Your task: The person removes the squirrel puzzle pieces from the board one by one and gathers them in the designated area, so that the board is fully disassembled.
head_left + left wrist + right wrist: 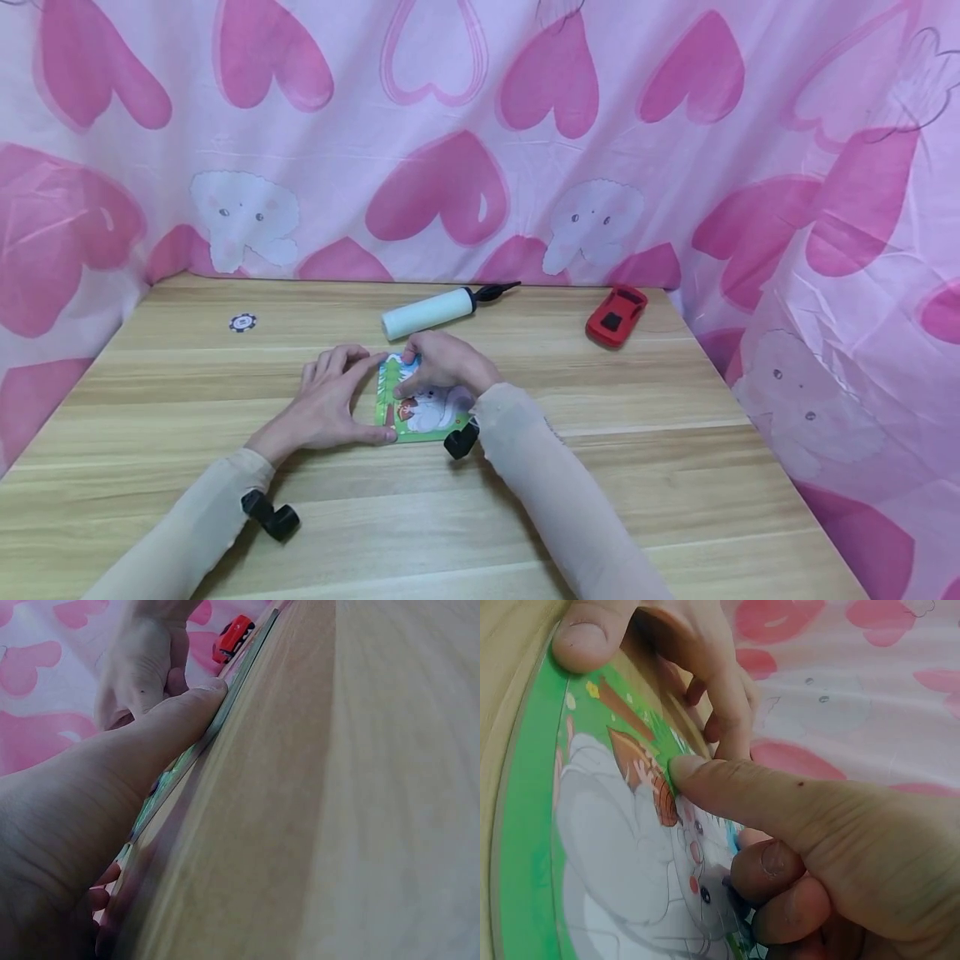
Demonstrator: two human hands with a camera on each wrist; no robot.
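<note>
Picture board (433, 414) on bench (675, 492) lies directly beneath the right hand (450, 364), the nearer grip, thumb touching, fingers bent, any hold unclear; left hand (324, 410), thumb and forefinger spread wide unpinched, touches its left side.

A hand could pass over the tabletop (615, 417) between the pump (427, 314) and red toy car (617, 317), but the left hand (326, 404), right hand (450, 364) and pump hem in the picture board (431, 418).

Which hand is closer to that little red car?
Right. The right hand, over the picture board, is left of the red car; the left hand, at the board's left edge, is farther left.
</note>
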